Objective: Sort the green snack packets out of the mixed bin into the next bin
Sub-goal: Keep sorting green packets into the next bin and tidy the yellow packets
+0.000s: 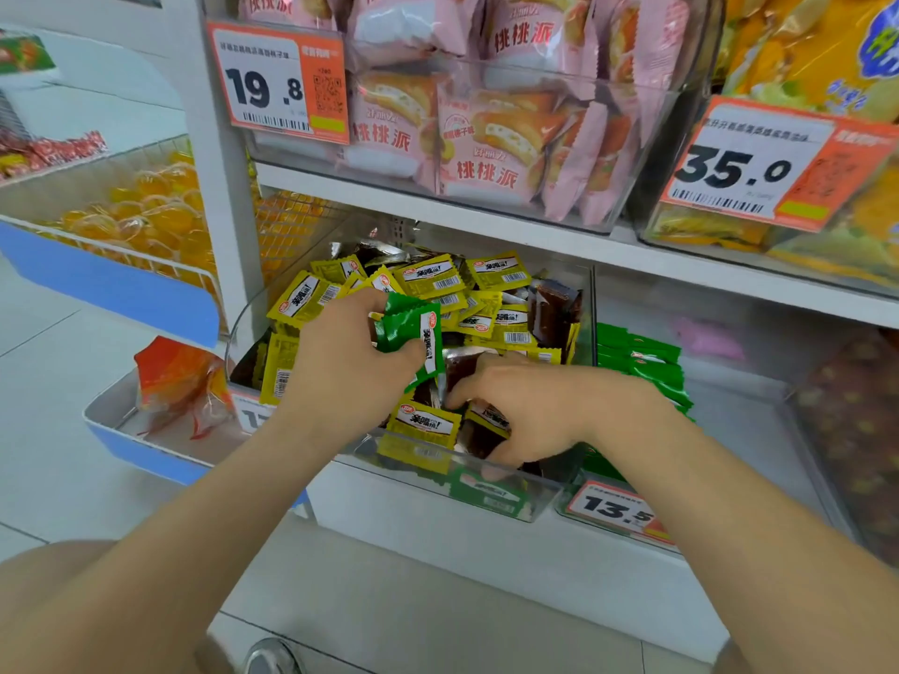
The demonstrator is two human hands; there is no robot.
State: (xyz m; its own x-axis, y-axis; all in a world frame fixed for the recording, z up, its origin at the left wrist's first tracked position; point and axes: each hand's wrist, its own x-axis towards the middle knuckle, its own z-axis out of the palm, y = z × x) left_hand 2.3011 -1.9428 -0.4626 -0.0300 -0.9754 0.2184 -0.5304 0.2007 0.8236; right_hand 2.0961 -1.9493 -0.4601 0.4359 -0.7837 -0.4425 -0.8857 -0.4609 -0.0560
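Packets (411,333) of green foil sit bunched in the left hand (350,367) at the centre of the frame, its fingers clamped on several at once above the mixed bin (511,498). They look light, thin and crinkly, with sawtooth ends and a glossy skin that I judge slippery; a pinch across the flat face or the crimped end should hold one, and a loose stack could fan out and slide if the squeeze eases. The contents seem soft, so nothing here looks breakable.

The right hand (525,411), just right of centre and lower, is buried among the packets near the bin's front wall. Its fingers curl down into the pile, one fingertip showing through the clear wall, but whether they grip anything I cannot tell. One more green packet (486,488) lies flat at the bottom front of the bin, pressed against the clear wall, under the right hand.

Around both hands the bin holds mostly yellow packets (428,279) and some dark brown ones (554,313), heaped loosely. The next bin (729,430), to the right of centre, already carries a neat green stack (642,362) along its left side. A price tag (618,510) hangs on its front edge.
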